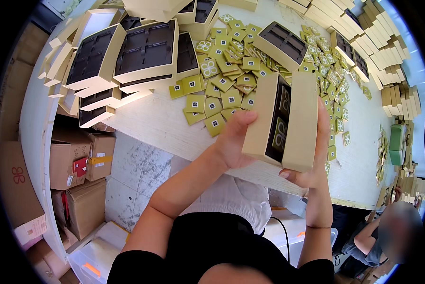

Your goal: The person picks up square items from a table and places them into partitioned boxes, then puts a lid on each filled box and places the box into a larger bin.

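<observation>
Above the table's front edge I hold a cream cardboard box in two parts. My left hand (235, 142) grips the box base (257, 127), thumb on its near side. My right hand (313, 170) has hold of the cream lid (301, 124), fingers along its right side and thumb under its lower end. A gap between lid and base shows the black insert (272, 147) with green square packets (279, 132) in it. Behind the box, many loose green square packets (230, 98) lie heaped on the white table (155, 122). The base's far side is hidden.
Cream boxes with black inserts (145, 49) are stacked at the left; another box (281, 44) rests on the heap. Boxes (372, 39) are piled along the far right. Brown cartons (70, 159) stand below the table. A co-worker (366, 238) is at lower right.
</observation>
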A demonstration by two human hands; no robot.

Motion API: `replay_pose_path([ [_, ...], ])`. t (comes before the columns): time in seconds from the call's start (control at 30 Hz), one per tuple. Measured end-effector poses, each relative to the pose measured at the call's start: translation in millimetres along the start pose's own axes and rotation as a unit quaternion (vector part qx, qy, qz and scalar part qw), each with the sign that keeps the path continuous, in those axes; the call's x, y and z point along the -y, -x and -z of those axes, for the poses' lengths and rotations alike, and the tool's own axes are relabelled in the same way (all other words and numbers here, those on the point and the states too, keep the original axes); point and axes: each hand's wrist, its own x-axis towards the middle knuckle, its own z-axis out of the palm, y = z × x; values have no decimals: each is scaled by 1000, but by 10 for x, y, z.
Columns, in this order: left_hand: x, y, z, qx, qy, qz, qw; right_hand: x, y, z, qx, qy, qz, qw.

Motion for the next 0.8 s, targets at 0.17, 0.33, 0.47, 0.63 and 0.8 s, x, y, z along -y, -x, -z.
replay_pose_path([
  [0.17,84,-81,110,-6,138,-5,990,28,-83,95,17,32,26,999],
  [0.33,91,-106,15,-71,89,-14,993,137,-168,159,67,91,-38,993],
  [0.47,64,-73,37,-34,62,-20,997,184,-184,76,94,147,-40,984],
  [0.63,87,-21,66,-26,2,-11,1000,156,-163,46,133,127,-32,982],
  [0.8,127,-31,21,-44,-117,29,992,41,56,-156,71,100,-34,992],
])
